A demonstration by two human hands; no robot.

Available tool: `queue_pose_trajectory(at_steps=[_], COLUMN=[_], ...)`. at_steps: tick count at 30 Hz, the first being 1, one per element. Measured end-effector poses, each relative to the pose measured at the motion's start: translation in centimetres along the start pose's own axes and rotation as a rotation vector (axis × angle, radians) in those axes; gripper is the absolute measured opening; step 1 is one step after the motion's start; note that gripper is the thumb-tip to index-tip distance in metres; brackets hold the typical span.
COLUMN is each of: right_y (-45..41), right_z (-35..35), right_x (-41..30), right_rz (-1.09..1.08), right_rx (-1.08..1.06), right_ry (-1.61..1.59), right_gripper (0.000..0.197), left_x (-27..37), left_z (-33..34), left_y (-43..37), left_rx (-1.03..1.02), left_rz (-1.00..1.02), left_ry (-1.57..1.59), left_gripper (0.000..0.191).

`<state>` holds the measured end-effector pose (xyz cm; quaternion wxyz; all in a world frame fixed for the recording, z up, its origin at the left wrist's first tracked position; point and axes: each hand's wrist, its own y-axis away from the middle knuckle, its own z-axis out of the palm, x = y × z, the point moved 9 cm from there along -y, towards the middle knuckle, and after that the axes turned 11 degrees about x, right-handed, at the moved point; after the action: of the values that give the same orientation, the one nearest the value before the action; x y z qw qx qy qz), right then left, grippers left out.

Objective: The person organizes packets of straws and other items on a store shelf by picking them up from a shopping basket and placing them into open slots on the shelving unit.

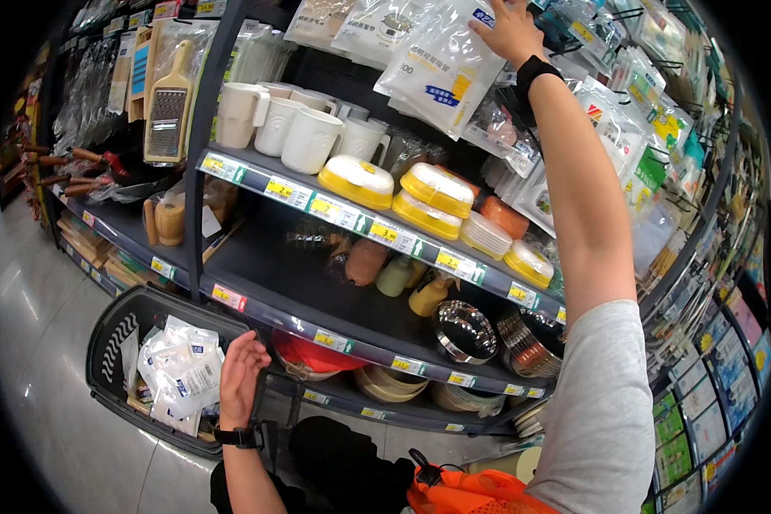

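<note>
At the top edge of the view, my right hand (511, 32) is raised to a hanging clear plastic packet (443, 70) with a cup printed on it. The thumb lies over the packet's upper corner; some fingertips are cut off, so whether it grips is unclear. Low on the left, my left hand (241, 379) is held up beside the rim of a black shopping basket (119, 398), its fingers loosely bent and nothing in them. White packets (180, 369) are heaped inside the basket. Each wrist wears a black band.
White mugs (311, 138) and yellow-and-white lidded boxes (356, 180) line the middle shelf. Below stand pump bottles (395, 276) and steel bowls (466, 331). A wooden-framed grater (167, 109) hangs left, above pans (135, 186). More packets (642, 122) hang right of my arm.
</note>
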<state>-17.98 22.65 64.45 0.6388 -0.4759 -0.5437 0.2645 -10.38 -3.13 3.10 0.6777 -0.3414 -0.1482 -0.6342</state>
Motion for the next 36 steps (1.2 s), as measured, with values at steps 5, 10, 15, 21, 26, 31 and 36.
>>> queue_pose_trajectory(at_steps=[5, 10, 15, 21, 26, 31, 36], right_y=[0.1, 1.6, 5.5, 13.8, 17.8, 25.1, 38.3], right_z=[9.5, 12.8, 7.9, -10.0, -14.8, -11.0, -7.5], right_x=[3.7, 4.7, -2.6, -20.5, -25.5, -33.3, -41.4], right_rz=[-0.105, -0.327, -0.452, -0.482, -0.559, -0.267, 0.298], right_rx=[-0.205, -0.250, -0.139, -0.526, -0.697, -1.094, -1.418], right_ry=[-0.097, 0.353, 0.063, -0.865, -0.998, -1.540, -1.827], right_gripper=[0.056, 0.064, 0.063, 0.040, 0.042, 0.036, 0.047], left_x=[0.2, -2.4, -3.1, -7.3, -8.6, -11.8, -13.4], left_z=[-0.8, -5.9, -11.4, -13.4, -10.2, -6.6, -7.0], left_y=[0.2, -0.9, 1.3, 4.1, 3.7, 6.4, 7.7], left_rx=[0.080, 0.328, 0.537, 0.191, 0.088, 0.014, -0.052], left_rz=[0.001, 0.090, -0.103, -0.596, -0.545, -0.839, -0.614], left_ry=[-0.022, -0.766, -1.578, -1.630, -1.643, -1.400, -1.454], left_gripper=[0.058, 0.024, 0.042, 0.061, 0.080, 0.079, 0.065])
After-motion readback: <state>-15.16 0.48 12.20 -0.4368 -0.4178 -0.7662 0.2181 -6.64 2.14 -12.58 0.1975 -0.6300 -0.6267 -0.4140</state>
